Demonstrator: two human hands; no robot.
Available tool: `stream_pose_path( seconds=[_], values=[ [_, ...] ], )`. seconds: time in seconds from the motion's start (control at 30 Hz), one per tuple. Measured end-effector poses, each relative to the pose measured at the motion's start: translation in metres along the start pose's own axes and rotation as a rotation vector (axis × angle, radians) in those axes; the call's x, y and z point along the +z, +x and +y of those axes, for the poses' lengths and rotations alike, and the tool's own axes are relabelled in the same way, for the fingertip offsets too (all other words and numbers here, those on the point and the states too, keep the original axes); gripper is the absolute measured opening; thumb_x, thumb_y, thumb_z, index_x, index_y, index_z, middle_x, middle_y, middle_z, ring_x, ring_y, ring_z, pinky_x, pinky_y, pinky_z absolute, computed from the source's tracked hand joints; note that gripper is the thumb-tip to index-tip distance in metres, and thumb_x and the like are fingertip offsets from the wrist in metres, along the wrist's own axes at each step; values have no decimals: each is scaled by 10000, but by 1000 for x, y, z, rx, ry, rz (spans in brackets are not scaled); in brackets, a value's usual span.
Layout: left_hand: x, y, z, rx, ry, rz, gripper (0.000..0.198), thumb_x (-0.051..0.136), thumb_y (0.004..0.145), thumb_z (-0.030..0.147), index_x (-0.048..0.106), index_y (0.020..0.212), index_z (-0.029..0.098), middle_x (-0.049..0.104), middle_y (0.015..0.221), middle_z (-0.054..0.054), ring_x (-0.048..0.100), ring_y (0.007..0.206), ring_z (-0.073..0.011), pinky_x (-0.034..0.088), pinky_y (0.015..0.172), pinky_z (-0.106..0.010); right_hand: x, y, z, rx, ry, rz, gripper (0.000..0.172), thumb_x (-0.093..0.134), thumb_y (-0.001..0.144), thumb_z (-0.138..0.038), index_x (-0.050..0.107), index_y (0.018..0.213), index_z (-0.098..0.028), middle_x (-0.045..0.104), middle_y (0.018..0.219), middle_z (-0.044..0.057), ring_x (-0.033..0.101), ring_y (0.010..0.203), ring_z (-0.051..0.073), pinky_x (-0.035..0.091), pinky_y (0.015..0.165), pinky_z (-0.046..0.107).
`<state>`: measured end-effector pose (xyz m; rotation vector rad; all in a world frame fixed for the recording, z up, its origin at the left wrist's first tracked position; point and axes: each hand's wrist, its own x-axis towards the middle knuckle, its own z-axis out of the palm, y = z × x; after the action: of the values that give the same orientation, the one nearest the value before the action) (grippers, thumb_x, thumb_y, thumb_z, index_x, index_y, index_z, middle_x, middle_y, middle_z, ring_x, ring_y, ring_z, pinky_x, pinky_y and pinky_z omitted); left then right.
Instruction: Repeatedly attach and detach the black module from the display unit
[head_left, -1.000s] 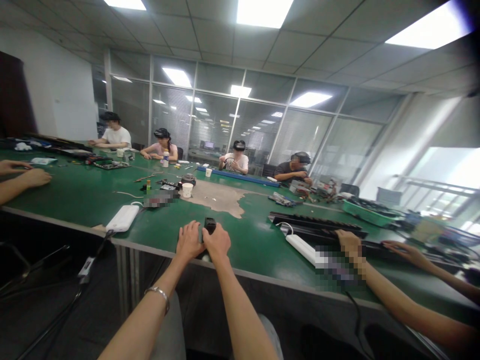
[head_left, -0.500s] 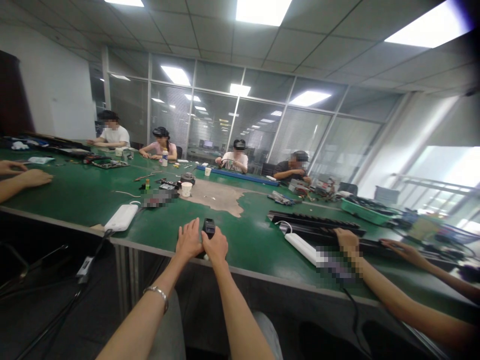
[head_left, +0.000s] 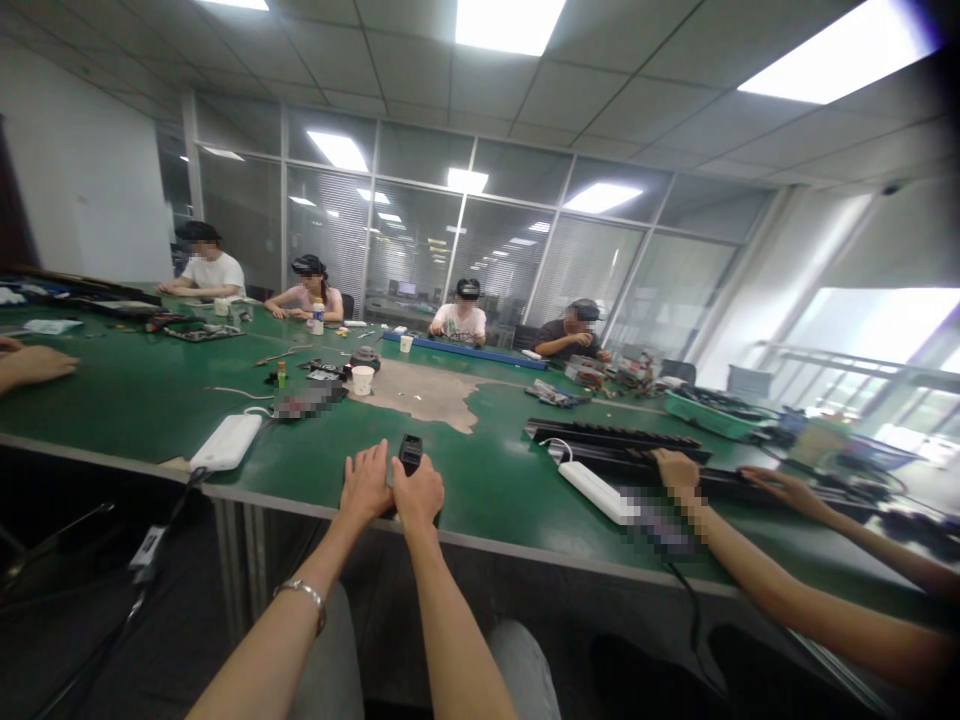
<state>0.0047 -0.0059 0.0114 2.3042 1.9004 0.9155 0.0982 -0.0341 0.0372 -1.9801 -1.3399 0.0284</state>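
Observation:
Both my hands rest together near the front edge of a large green table (head_left: 150, 400). My left hand (head_left: 364, 485) lies flat with its fingers stretched out beside a small black device (head_left: 409, 452). My right hand (head_left: 419, 491) is closed round the near end of that device, which pokes out beyond my knuckles. A metal bracelet (head_left: 303, 597) sits on my left wrist.
A white power strip (head_left: 226, 442) lies left of my hands, another white strip (head_left: 596, 490) to the right. A neighbour's hand (head_left: 676, 468) rests on long black keyboards (head_left: 615, 440) at right. Another person's hand (head_left: 34, 363) lies at far left. Several people sit across the table.
The view has drifted, so everything sits slightly further left and lower. My hands and the black device keep the same pose on the table.

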Motion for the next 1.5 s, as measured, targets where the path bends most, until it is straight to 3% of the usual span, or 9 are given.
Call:
stream_pose_path(
  seconds=[0.2,0.33,0.57,0.8,0.97,1.17,1.33,1.5],
  values=[
    [-1,-1,-1,37,-1,-2,610,658,735,576,562,1249,262,485,1388,-97,384,1275,-323,207,1109,-531,-27,19,1,-27,155,92,539,458,857,-614,613,1126,-173,691,937,132,646,888,261,436,749,307],
    [-4,0,-1,64,-15,-20,582,666,668,703,688,1062,275,497,1379,-84,369,1284,-335,204,1104,-538,-41,28,33,-47,144,183,589,436,879,-590,562,1244,-144,677,1027,148,633,941,254,426,787,302],
    [-10,-1,2,103,-37,-24,471,673,686,679,735,962,303,516,1363,-51,378,1280,-327,214,1104,-534,-28,23,91,-49,-9,188,588,478,868,-562,564,1240,-114,658,1068,175,604,1002,285,418,843,338],
    [-10,-2,5,116,-29,-34,430,666,721,647,741,977,309,514,1372,-46,367,1294,-315,213,1107,-524,-21,18,100,-80,-37,184,784,601,783,-544,454,1348,-21,604,1178,230,524,1144,313,383,939,350],
    [-11,-2,4,125,-42,-35,408,681,720,626,745,975,315,526,1359,-43,378,1284,-315,222,1101,-525,-22,16,104,-77,-22,164,606,571,818,-482,551,1262,-71,634,1128,202,559,1090,287,404,895,333],
    [-15,-3,4,117,-66,-45,404,686,716,627,748,967,317,534,1349,-43,374,1285,-310,203,1110,-522,-29,19,92,-40,126,108,517,527,826,-567,632,1143,-172,690,990,128,630,936,261,435,791,315],
    [-15,-4,3,136,-75,-30,406,689,717,625,745,974,316,542,1336,-43,379,1278,-302,209,1112,-517,-35,24,52,-56,248,101,494,503,832,-583,653,1082,-184,705,933,111,653,888,243,442,765,292],
    [-11,-3,0,134,-74,-16,404,646,754,630,752,941,289,544,1329,-60,384,1276,-303,202,1120,-515,-34,27,16,-50,142,11,470,544,798,-586,668,992,-176,705,894,136,659,862,268,452,724,310]
  ],
)
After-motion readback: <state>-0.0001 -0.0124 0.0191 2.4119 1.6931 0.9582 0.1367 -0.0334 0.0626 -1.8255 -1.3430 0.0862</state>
